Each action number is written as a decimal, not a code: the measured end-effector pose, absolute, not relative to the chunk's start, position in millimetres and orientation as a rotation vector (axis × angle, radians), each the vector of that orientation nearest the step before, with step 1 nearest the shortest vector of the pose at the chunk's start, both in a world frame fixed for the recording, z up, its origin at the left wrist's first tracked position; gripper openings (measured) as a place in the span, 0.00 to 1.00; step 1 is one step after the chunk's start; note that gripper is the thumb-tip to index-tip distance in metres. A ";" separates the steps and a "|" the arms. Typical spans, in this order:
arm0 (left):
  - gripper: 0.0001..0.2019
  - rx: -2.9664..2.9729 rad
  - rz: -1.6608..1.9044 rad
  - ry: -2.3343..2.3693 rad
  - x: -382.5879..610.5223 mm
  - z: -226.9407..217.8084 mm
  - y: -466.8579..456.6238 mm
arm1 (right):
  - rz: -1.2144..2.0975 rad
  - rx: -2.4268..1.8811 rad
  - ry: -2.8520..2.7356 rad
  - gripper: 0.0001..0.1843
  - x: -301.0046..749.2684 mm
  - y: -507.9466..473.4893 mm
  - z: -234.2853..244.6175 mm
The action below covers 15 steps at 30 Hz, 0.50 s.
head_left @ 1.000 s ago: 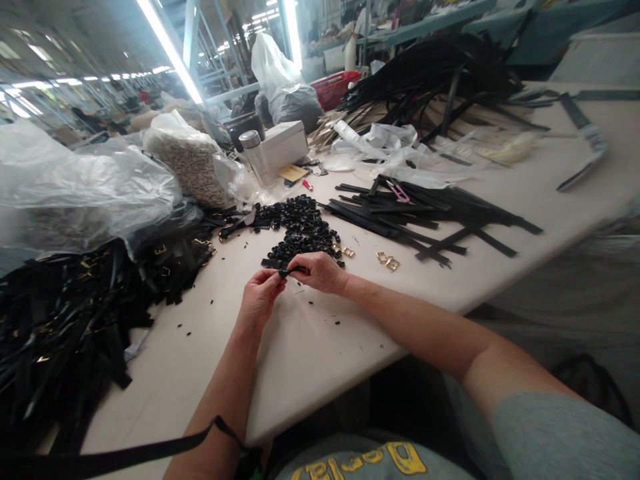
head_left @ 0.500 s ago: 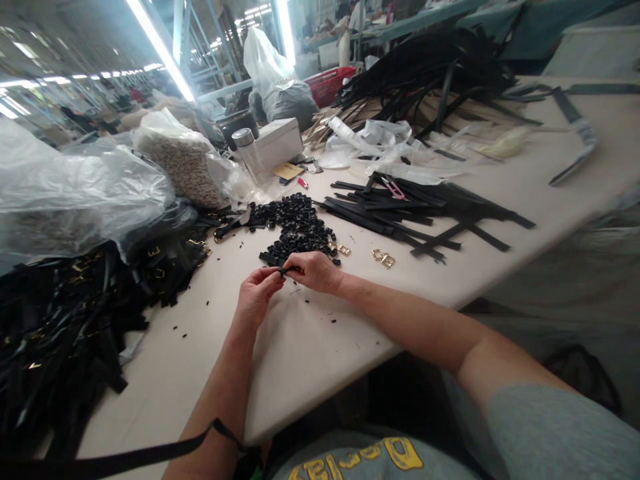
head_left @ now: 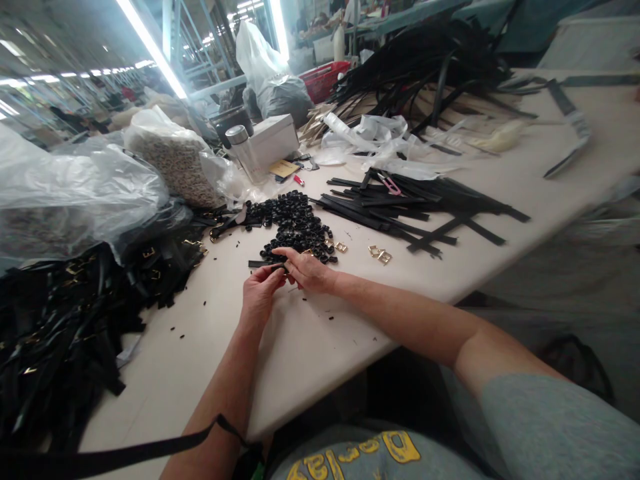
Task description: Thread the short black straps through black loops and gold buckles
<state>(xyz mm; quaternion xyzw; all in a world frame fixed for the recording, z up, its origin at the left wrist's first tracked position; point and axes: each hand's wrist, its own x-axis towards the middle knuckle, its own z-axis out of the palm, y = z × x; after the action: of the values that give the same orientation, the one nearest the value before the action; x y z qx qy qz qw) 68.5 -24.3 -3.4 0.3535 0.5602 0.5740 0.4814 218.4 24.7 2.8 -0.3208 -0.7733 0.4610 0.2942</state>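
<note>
My left hand (head_left: 257, 295) is closed, its thumb and fingers pinching a narrow black strap (head_left: 279, 267) above the table. Against it is my right hand (head_left: 310, 273), fingers closed around the same strap's other end, the index finger stretched along the top. A flat black strap end (head_left: 257, 264) shows just beyond my left fingers; whether it belongs to the held strap I cannot tell. Right behind my hands spreads a heap of small black loops (head_left: 295, 223). Gold buckles (head_left: 341, 247) lie beside the heap, and more gold buckles (head_left: 381, 254) are farther right.
Cut black straps (head_left: 385, 207) are piled right of the loops, with pink-handled snips (head_left: 391, 185) on them. Straps with buckles (head_left: 65, 313) form a big pile at left. Behind stand plastic bags (head_left: 165, 157), a bottle (head_left: 243, 150) and a white box (head_left: 274, 141).
My right fingers have shifted on the strap, and the index finger now reaches out over it to the left. The whole view has moved slightly; the piles lie as before.
</note>
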 end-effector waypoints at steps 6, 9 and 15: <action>0.17 0.833 1.465 1.356 72.9 -1.4 -27.3 | 1.306 -0.741 -1.933 0.23 218.2 21.8 3.7; 0.16 0.797 1.533 1.225 73.7 -1.8 -26.8 | 1.328 -0.681 -1.911 0.24 217.0 20.4 2.5; 0.14 0.797 1.699 1.272 66.0 -4.4 -22.7 | 1.619 -0.639 -1.787 0.24 210.7 21.3 -1.1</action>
<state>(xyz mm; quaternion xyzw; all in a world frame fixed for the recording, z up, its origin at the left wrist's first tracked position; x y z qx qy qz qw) 66.0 -22.7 -4.4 0.3185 0.5084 0.6790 0.4232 210.7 21.3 -1.1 -0.2431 -0.6791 0.6153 0.3181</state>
